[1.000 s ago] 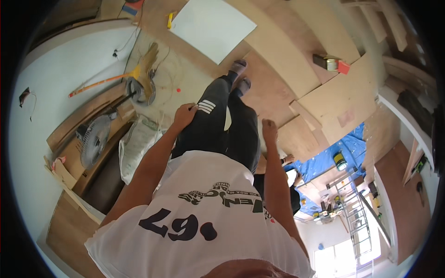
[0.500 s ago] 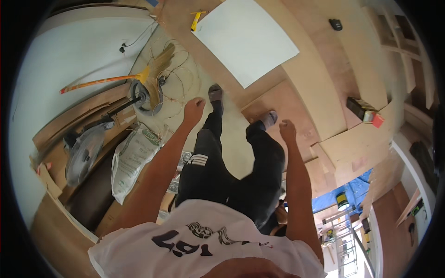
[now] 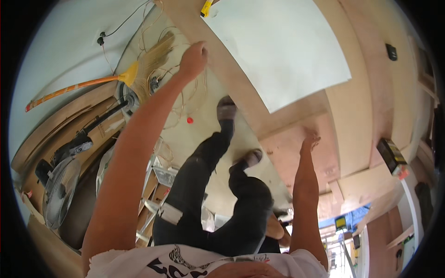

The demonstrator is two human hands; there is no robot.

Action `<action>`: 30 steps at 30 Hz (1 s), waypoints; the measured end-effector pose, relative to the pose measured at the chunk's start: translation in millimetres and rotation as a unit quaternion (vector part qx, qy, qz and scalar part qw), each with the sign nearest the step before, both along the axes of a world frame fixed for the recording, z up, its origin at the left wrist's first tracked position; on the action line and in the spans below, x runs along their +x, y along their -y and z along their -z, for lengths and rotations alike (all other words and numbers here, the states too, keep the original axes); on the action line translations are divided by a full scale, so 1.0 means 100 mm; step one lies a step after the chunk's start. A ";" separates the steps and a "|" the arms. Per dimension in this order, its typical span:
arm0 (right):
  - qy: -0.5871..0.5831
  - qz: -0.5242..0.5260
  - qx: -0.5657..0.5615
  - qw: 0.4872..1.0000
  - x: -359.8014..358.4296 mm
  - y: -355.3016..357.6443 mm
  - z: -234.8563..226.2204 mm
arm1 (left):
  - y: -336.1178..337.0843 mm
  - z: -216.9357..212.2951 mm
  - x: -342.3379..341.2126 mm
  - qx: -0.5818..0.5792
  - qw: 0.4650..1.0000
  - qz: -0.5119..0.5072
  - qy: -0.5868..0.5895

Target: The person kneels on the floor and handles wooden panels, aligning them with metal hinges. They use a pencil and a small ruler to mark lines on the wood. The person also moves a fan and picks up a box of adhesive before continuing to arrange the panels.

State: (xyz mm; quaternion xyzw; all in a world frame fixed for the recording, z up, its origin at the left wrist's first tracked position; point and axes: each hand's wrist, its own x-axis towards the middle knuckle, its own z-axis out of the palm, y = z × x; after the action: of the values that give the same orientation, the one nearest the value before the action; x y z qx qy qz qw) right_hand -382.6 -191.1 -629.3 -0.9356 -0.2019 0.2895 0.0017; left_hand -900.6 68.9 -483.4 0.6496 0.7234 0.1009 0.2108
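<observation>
My left hand (image 3: 194, 58) is raised with its fingers curled closed, and nothing shows in it. It appears over the edge of the plywood (image 3: 229, 76), left of a large white sheet (image 3: 280, 53). My right hand (image 3: 311, 139), a little blurred, hangs over a reddish plywood panel (image 3: 296, 160) with its fingers apart and nothing held. At the sheet's far left corner lies a yellow tool (image 3: 206, 8), partly cut off by the view's edge; it looks like a utility knife.
A broom (image 3: 130, 74) with an orange handle and loose wires (image 3: 183, 95) lie at left, near a fan (image 3: 61, 192). A red cap-like piece (image 3: 190, 120) is on the floor. At right are a dark box (image 3: 392, 156) and a small black object (image 3: 391, 52). Another person's arm (image 3: 275, 228) shows behind my leg.
I have stepped forward, and the white sheet appears nearer. My left hand has moved up and forward; my right hand's fingers have spread. The red piece on the floor now shows.
</observation>
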 end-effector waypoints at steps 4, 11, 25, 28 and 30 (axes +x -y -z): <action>0.253 -0.006 0.083 0.964 -0.78 -0.49 0.20 | -0.94 0.51 -0.32 0.055 0.988 0.042 -0.139; 0.265 0.030 0.075 0.961 -0.86 -0.31 0.19 | -2.24 1.52 -0.24 0.230 0.932 0.115 -0.255; 0.209 -0.026 0.186 0.960 -0.59 0.01 0.38 | -3.33 1.75 -1.31 0.335 0.815 0.344 -0.325; 0.162 -0.092 0.271 0.944 -0.49 -0.03 -0.05 | -3.86 1.02 -1.85 0.416 0.683 0.200 -0.566; -0.107 0.009 0.407 0.907 -0.17 0.16 -0.01 | -3.94 0.83 -1.63 0.231 0.633 0.162 -0.721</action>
State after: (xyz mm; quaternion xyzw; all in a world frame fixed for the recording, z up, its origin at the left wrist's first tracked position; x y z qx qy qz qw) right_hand -399.1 -207.3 -627.8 -0.8187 -0.2922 0.2808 0.4068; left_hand -1064.0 462.4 -566.7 0.6499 0.4810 -0.2715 -0.5220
